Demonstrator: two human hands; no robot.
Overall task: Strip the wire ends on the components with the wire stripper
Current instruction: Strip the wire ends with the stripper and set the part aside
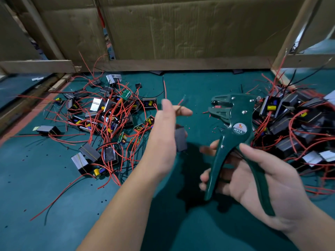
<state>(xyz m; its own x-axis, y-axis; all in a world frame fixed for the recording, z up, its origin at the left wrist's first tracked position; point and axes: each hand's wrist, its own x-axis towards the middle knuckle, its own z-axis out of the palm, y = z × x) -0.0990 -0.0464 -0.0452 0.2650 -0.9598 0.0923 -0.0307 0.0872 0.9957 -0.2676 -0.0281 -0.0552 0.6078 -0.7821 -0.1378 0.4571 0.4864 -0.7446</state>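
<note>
Green curved-handle wire stripper (233, 124) clamped in right grip (253, 180); left grip (163, 131) pinches red wire (181, 102) (blurred).

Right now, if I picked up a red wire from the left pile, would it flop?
Probably floppy: the red wires lie in loops and curls. It's thin, so likely light, but most seem joined to little boxes, which may drag along. They're tangled, so neighbours might lift too.

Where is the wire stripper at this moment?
Head view, right of centre: the wire stripper is gripped by its handles in the right hand, beside the right pile of components.
</note>
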